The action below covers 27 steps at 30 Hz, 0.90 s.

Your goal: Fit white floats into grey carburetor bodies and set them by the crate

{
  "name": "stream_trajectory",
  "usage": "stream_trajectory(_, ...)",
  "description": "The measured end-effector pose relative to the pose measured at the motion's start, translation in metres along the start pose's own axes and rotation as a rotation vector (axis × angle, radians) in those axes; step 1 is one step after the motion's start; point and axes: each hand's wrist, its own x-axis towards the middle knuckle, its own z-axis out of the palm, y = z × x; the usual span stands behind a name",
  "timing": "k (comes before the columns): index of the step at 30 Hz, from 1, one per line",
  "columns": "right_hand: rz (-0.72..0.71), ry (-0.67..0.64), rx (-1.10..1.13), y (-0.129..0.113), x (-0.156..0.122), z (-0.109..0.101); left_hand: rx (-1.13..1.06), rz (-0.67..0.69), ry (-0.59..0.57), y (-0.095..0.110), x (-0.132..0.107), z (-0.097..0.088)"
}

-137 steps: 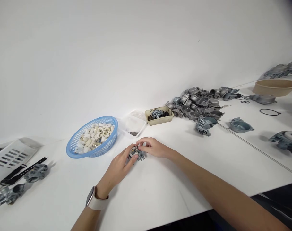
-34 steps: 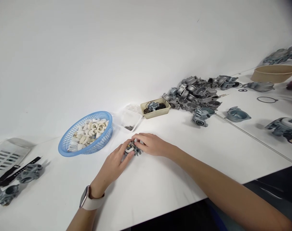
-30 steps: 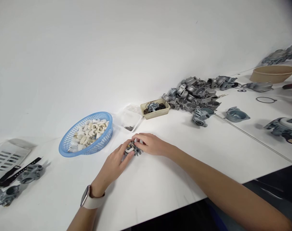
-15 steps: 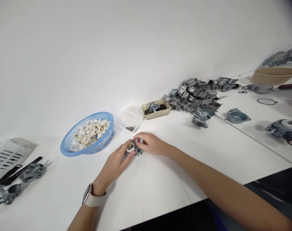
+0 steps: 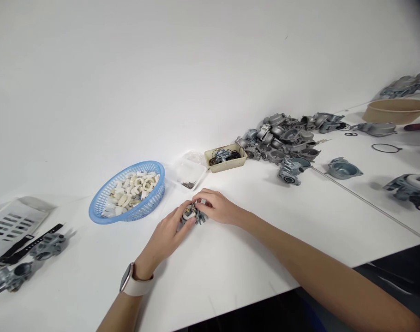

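A small grey metal carburetor body (image 5: 192,215) with a white float on top rests on the white table (image 5: 231,258) between my hands. My left hand (image 5: 166,235), a pale watch on its wrist, grips the part from the left with thumb and fingers closed round it. My right hand (image 5: 217,207) pinches at its top from the right, fingers curled. Most of the part is hidden by my fingers.
A blue basket (image 5: 102,207) of white floats sits left of my hands. Behind are a clear tray of pins (image 5: 191,177) and a beige tray (image 5: 227,159). A heap of grey castings (image 5: 286,138) lies right; more castings (image 5: 26,258) lie far left. A brown bowl (image 5: 395,110) stands far right.
My hands stay on the part with only small finger shifts. The view has drifted slightly. A person's hand seen at the far right edge earlier is gone.
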Motion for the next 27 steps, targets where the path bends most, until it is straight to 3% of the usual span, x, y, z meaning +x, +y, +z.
stream_trajectory(10,0.042,-0.007,0.086,0.0041,0.0021,0.0006,-0.053,0.007,0.008,-0.0031,0.0015,0.0007)
stream_trajectory(27,0.137,-0.133,0.22,0.0015,0.0013,-0.0033,-0.082,0.006,0.005,-0.0007,0.0026,-0.0014)
